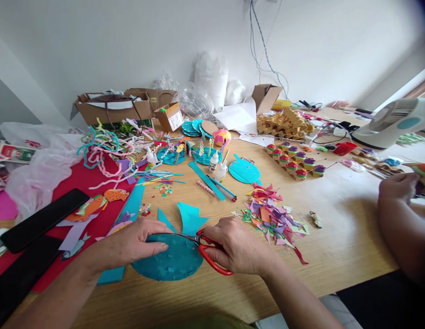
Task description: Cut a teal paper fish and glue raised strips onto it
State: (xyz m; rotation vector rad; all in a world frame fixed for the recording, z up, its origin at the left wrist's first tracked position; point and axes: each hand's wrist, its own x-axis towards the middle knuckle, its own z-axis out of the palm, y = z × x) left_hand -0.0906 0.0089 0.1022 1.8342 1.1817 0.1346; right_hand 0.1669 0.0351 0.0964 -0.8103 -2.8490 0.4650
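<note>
Pinching with the left hand (138,242) the upper left part of a round, flat, blue disc (167,265) at the lower centre of the frame, with the thumb laid on its face. Grasping in the right hand (234,244) a pair of scissors with red handles and dark metal blades (201,249), with fingers bent around the handles and with the blades directed leftward along the upper edge of the disc. Cannot tell contact or gap between the disc and the light brown wooden surface (239,292) below it. Seeing just beyond the disc a bright blue, angular cut piece (190,218), and to the right of this a loose heap of many-coloured paper scraps (270,212). Finding near the centre of the frame two small white plastic bottles (221,172), and just right of them a second round blue disc (244,170). Noticing at the left of the frame a wide red sheet (104,178), partly covered by a long, flat, black object (44,219) and an orange paper fish (90,208). Seeing also a brown open cardboard box (114,112) at the upper left, a brown egg carton with red and purple rounded pieces (294,160) right of centre, a white fan (397,121) at the upper right, and another person's hand (397,187) at the right edge.
</note>
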